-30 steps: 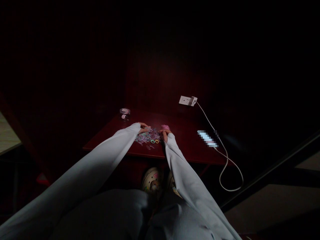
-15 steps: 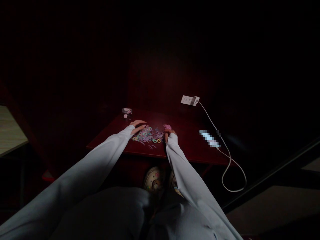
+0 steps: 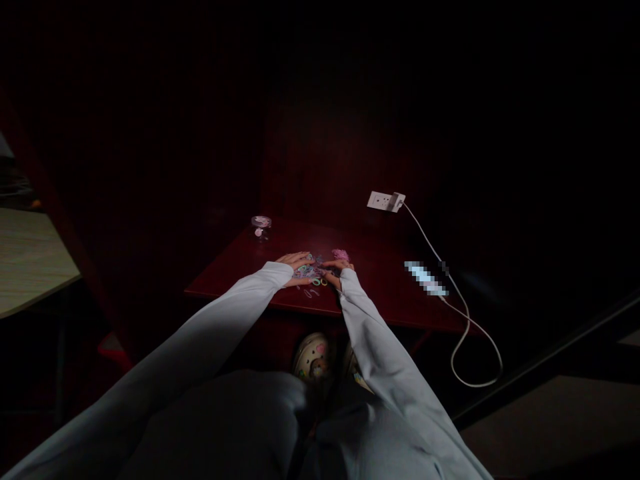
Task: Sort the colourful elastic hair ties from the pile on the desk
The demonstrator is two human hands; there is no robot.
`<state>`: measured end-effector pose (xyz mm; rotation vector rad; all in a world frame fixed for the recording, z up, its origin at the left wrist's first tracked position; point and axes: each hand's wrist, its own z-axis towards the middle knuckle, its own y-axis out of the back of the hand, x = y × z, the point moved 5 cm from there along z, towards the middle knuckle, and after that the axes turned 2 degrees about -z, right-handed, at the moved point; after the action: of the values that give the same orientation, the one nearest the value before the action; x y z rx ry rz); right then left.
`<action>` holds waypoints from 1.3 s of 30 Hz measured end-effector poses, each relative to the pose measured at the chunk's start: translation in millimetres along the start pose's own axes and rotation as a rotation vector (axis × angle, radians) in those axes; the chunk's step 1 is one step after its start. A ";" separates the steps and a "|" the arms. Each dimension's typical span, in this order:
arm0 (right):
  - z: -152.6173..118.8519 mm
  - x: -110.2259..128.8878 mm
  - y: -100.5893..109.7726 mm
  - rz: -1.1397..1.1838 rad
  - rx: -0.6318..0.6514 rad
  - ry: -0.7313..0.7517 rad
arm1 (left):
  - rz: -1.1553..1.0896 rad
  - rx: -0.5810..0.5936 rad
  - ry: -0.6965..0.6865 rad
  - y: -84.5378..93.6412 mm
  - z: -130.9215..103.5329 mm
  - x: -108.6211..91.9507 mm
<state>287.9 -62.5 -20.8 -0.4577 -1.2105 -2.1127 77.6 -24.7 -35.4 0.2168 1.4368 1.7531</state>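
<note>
A loose pile of small pastel elastic hair ties (image 3: 306, 273) lies on the dark red tabletop between my hands. My left hand (image 3: 295, 261) rests against the pile's left side, thumb and fingers apart around it. From the right, my right hand (image 3: 336, 269) reaches to the same pile with its fingers stretched out and spread. Just behind the right hand sits a bunch of pink hair ties (image 3: 341, 255). A green ring-shaped tie (image 3: 316, 281) and a yellow one (image 3: 324, 282) lie at the near edge. Both hands partly cover the pile.
A clear lidded jar (image 3: 261, 229) with pink contents stands at the back left of the tabletop (image 3: 235, 277). A blurred-out phone (image 3: 425, 278) lies right, its white cable (image 3: 467, 313) running to a wall socket (image 3: 383, 201). A pale wooden table (image 3: 35, 253) is at far left.
My left hand has moved right, from beside the pile onto it. My right hand has come away from the pink bunch and opened toward the pile. The view has shifted slightly.
</note>
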 end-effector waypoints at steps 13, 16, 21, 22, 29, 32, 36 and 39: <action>-3.1 8.5 -1.3 0.012 0.022 -0.019 | -0.103 -0.315 0.016 40.6 -9.4 -27.6; -0.6 11.8 -0.2 0.020 0.020 -0.042 | -0.065 -0.306 0.023 44.6 -11.1 -38.4; 1.1 15.5 4.3 0.106 -0.046 -0.038 | 0.030 -0.239 0.006 37.3 -5.4 -50.4; 1.9 15.5 4.7 0.125 -0.062 -0.040 | 0.042 -0.237 0.005 36.3 -4.5 -51.0; 7.0 13.9 2.1 0.192 -0.120 -0.099 | 0.096 -0.232 -0.003 31.3 -0.9 -46.2; 6.9 13.7 1.8 0.213 -0.126 -0.105 | 0.102 -0.244 -0.014 28.7 0.5 -42.7; 8.2 12.3 -3.6 0.177 -0.092 -0.088 | 0.097 -0.273 -0.068 27.8 1.7 -41.9; 9.2 11.7 -9.9 0.119 -0.083 -0.026 | 0.103 -0.280 -0.087 29.1 1.6 -43.3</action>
<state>272.5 -55.4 -15.5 -0.5813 -1.0855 -2.0666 91.8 -53.0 6.0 0.2173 1.1203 1.9811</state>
